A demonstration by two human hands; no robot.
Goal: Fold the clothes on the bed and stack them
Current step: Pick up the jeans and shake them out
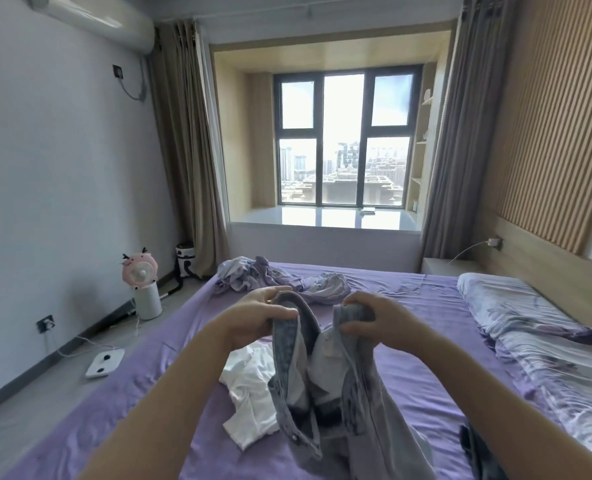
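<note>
Early stage, by look of it. Both hands hold up light denim jeans (325,368) over purple bed (426,341). Left hand (258,315) pinches one side of waistband, thumb over cloth; right hand (365,318) grips other side, fingers curled round bunched cloth. Legs of jeans hang down toward viewer, not yet folded. White shirt (249,400) lies crumpled on bed just left of jeans. Lilac heap of clothes (270,277) lies loose at far end. No folded stack visible. Pillow (529,313) at right.
</note>
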